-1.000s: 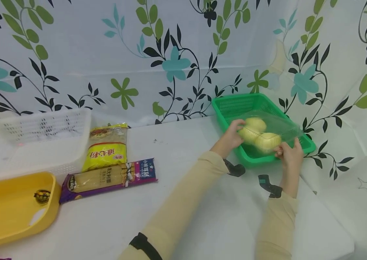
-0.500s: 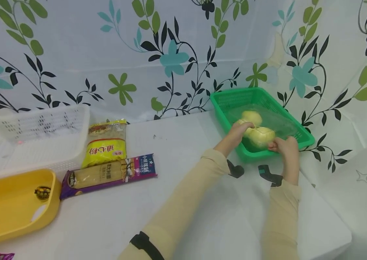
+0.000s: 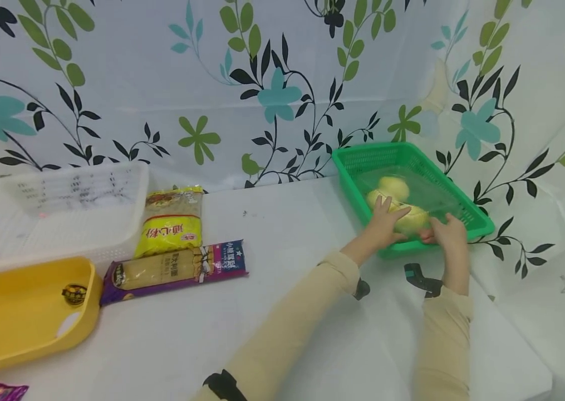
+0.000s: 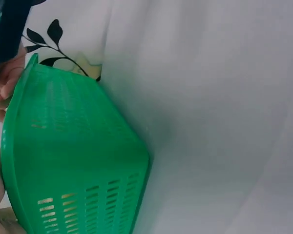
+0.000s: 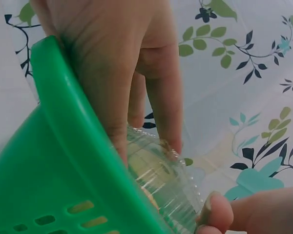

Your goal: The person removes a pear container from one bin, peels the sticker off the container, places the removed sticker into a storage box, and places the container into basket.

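A clear plastic box [image 3: 425,189] with several pale yellow round fruits [image 3: 394,188] lies inside the green basket [image 3: 349,192] at the right of the table. My left hand [image 3: 381,227] is at the box's near left side, fingers spread over the fruits and thumb low by the basket rim. At the near right corner, my right hand [image 3: 452,236] touches the box. The right wrist view shows the right hand's fingers [image 5: 168,102] reaching down nearly straight to the clear plastic. The basket's wall [image 4: 73,146] hides most of the left hand in the left wrist view.
To the left stand a white basket [image 3: 134,223] and a yellow tray [image 3: 94,295] holding a small dark-and-yellow item [image 3: 74,294]. Beside them lie a yellow food packet [image 3: 169,228] and a long purple noodle packet [image 3: 172,270]. A small purple wrapper [image 3: 3,392] is at front left.
The box has come down from a tilt above the basket to lie lower inside it. My left fingers have loosened and spread; the right hand stays at its corner with fingers more extended.
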Available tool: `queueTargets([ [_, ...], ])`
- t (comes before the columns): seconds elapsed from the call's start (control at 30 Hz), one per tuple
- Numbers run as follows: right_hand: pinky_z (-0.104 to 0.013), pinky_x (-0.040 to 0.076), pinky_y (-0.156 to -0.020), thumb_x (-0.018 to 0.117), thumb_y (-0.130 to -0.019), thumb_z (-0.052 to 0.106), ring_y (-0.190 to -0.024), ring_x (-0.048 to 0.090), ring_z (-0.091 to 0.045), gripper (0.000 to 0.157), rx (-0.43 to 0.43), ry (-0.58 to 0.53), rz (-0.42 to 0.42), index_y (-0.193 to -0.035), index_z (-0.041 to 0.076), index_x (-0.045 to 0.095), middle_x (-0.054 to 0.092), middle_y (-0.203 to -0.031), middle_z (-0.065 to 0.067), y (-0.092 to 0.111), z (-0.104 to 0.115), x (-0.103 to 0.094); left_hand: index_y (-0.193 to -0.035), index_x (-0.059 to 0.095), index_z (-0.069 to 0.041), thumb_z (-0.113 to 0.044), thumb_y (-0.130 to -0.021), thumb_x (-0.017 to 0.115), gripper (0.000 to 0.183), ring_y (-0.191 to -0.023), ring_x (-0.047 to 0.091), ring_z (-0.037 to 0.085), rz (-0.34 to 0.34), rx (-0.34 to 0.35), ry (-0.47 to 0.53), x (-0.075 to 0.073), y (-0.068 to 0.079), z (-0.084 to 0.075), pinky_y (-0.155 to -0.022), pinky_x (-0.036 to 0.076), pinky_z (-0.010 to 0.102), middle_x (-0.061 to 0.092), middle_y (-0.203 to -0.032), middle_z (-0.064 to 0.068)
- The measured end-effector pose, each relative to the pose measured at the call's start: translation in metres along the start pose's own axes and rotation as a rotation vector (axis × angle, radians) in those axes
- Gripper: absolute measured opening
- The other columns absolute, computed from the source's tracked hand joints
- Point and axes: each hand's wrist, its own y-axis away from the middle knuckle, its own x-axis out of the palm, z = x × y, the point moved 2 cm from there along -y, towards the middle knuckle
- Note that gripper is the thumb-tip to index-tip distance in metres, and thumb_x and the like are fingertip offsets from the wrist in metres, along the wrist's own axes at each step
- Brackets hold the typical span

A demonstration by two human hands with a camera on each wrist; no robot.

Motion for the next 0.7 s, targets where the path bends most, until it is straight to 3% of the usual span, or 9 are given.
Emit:
queueTargets([
  [0.07,-0.047,0.027,-0.096,0.031,-0.095,0.033,-0.047,0.054,-0.004,0.068,0.005,0.027,0.013,-0.135,-0.013,0.002,0.055,-0.097,-0.034,0.001,0.001,0.001,-0.135,0.042,-0.022,-0.036,-0.081,0.065,0.06,-0.131,0.01,0.03,-0.015,-0.039,-0.025,0.001,0.003,0.0,-0.102,0.018,0.031,0.024,-0.142,0.013],
  [0.13,-0.048,0.028,-0.095,0.03,-0.094,0.04,-0.048,0.054,-0.004,0.074,0.005,0.037,0.037,-0.134,-0.015,0.001,0.057,-0.095,-0.031,0.0,0.003,0.001,-0.132,0.045,-0.021,-0.034,-0.082,0.065,0.056,-0.13,0.015,0.027,-0.024,-0.06,-0.027,0.001,0.005,0.001,-0.101,0.021,0.029,0.027,-0.141,0.013],
  [0.2,-0.043,0.034,-0.092,0.032,-0.092,0.048,-0.047,0.057,-0.007,0.083,0.004,0.018,0.056,-0.133,-0.017,0.0,0.063,-0.07,-0.017,-0.001,0.005,0.001,-0.13,0.047,-0.02,-0.032,-0.082,0.065,0.052,-0.129,0.02,0.025,-0.031,-0.069,-0.021,-0.001,0.006,0.0,-0.099,0.025,0.026,0.029,-0.14,0.012],
  [0.3,-0.027,0.046,-0.079,0.039,-0.088,0.054,-0.047,0.057,-0.005,0.092,-0.002,-0.002,0.094,-0.129,-0.023,0.008,0.059,-0.052,0.003,-0.002,0.008,0.0,-0.125,0.052,-0.019,-0.029,-0.084,0.064,0.045,-0.125,0.029,0.024,-0.037,-0.065,-0.063,-0.002,0.004,-0.001,-0.096,0.03,0.024,0.037,-0.136,0.01],
  [0.37,-0.017,0.047,-0.065,0.044,-0.085,0.056,-0.048,0.057,-0.003,0.094,0.003,0.0,0.123,-0.126,-0.025,0.02,0.059,-0.051,0.007,-0.003,0.009,-0.001,-0.122,0.055,-0.02,-0.026,-0.086,0.061,0.037,-0.122,0.035,0.02,-0.02,-0.067,-0.166,-0.001,0.003,-0.003,-0.095,0.03,0.021,0.045,-0.13,0.003],
  [0.43,-0.013,0.044,-0.057,0.047,-0.084,0.056,-0.048,0.057,-0.002,0.089,0.005,0.0,0.157,-0.12,-0.024,0.034,0.059,-0.052,0.009,-0.005,0.009,-0.001,-0.12,0.058,-0.022,-0.022,-0.089,0.057,0.03,-0.117,0.041,0.016,-0.001,-0.075,-0.271,0.0,0.002,-0.006,-0.092,0.031,0.018,0.05,-0.125,-0.002],
  [0.57,-0.014,0.046,-0.057,0.049,-0.085,0.053,-0.049,0.057,-0.002,0.069,-0.001,-0.018,0.203,-0.1,-0.015,0.056,0.061,-0.054,0.008,-0.009,0.011,0.002,-0.118,0.059,-0.025,-0.016,-0.092,0.051,0.028,-0.111,0.045,0.01,0.03,-0.087,-0.405,0.0,0.003,-0.004,-0.088,0.032,0.013,0.054,-0.119,-0.01],
  [0.7,-0.017,0.048,-0.054,0.049,-0.088,0.045,-0.048,0.057,-0.002,0.054,-0.011,-0.067,0.211,-0.084,-0.007,0.062,0.061,-0.055,0.006,-0.01,0.015,0.005,-0.117,0.058,-0.026,-0.018,-0.092,0.051,0.027,-0.114,0.042,0.007,0.057,-0.057,-0.515,0.009,-0.008,0.006,-0.089,0.03,0.016,0.055,-0.116,-0.013],
])
